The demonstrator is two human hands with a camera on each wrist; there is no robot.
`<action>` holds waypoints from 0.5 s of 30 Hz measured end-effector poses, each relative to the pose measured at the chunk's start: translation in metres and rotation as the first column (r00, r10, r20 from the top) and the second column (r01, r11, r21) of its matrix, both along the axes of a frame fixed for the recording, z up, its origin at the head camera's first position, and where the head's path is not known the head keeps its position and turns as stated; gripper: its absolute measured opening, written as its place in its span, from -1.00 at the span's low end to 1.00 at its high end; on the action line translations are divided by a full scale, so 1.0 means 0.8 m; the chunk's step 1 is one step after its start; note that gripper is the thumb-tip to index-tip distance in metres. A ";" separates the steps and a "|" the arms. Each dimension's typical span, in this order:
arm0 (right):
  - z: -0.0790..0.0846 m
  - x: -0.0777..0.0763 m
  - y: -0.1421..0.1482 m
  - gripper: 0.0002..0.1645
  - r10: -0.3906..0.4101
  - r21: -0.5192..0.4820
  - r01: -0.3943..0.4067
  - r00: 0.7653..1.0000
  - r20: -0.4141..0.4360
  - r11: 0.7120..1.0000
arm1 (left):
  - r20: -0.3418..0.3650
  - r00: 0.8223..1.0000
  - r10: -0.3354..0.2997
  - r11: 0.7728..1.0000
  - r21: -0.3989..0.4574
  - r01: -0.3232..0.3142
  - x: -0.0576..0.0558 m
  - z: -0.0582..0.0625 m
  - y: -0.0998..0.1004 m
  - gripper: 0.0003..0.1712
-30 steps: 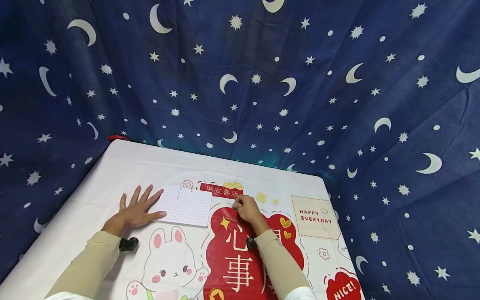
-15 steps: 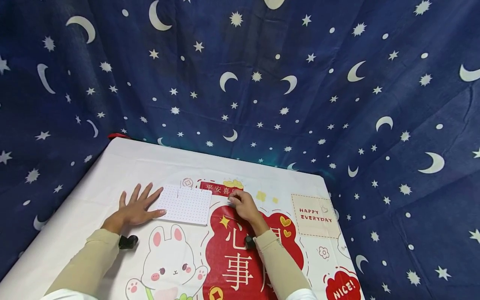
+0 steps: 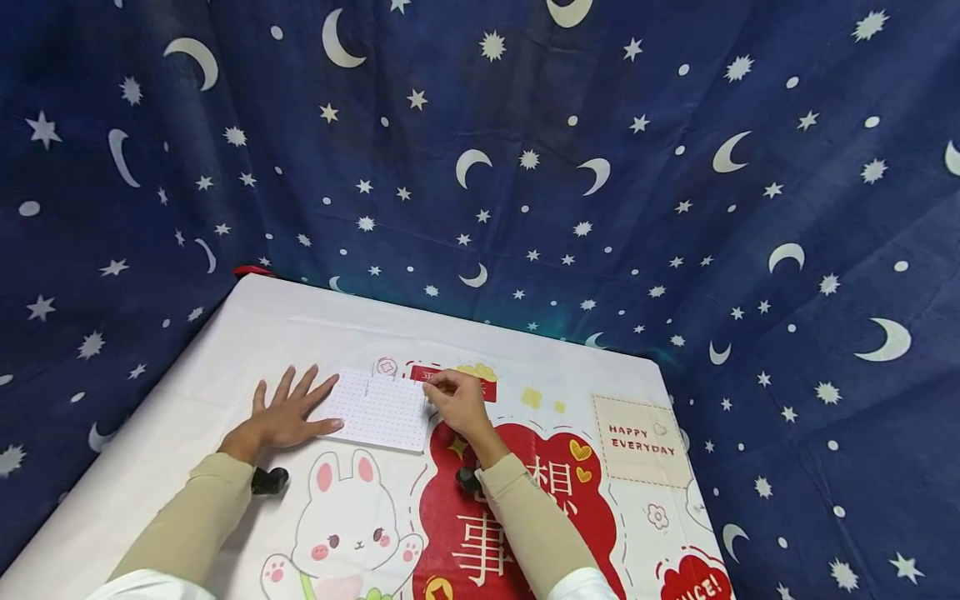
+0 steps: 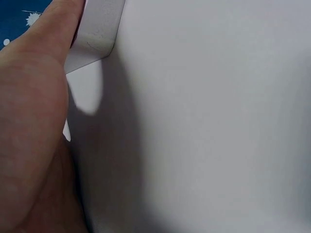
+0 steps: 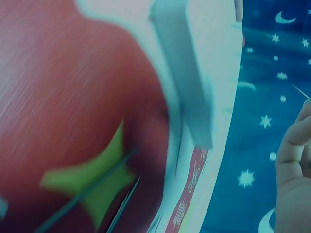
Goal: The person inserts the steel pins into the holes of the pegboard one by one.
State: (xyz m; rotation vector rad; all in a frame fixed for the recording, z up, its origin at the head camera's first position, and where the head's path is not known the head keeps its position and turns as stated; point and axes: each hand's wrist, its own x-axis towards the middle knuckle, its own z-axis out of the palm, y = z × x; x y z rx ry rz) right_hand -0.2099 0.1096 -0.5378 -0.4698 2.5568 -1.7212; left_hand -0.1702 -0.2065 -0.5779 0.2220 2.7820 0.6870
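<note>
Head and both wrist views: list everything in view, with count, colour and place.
printed cloth: 1, white with red, pink and yellow prints, beneath everything
starry drape: count unclear, blue with pale moons and stars, behind and beside
dotted board: 1, white, on the cloth
slim line: 1, dark, board's far left part, nature unclear
thin stick: 1, pale, right edge of right wrist view
dark strips: about two, blurred, lower left there
wrist devices: 2, black, one per wrist
sleeves: 2, beige, lower head view
left hand: 1, bare, spread at board's left edge
right hand: 1, bare, pinching the stick

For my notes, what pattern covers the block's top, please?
The block shows rows of dots, clearest in head view.
</note>
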 end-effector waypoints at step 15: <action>-0.022 -0.013 -0.069 -0.90 -0.100 -0.049 0.098 0.993 -0.054 0.994 | 0.024 1.000 0.000 1.000 -0.008 0.000 -0.002 -0.003 -0.004 0.11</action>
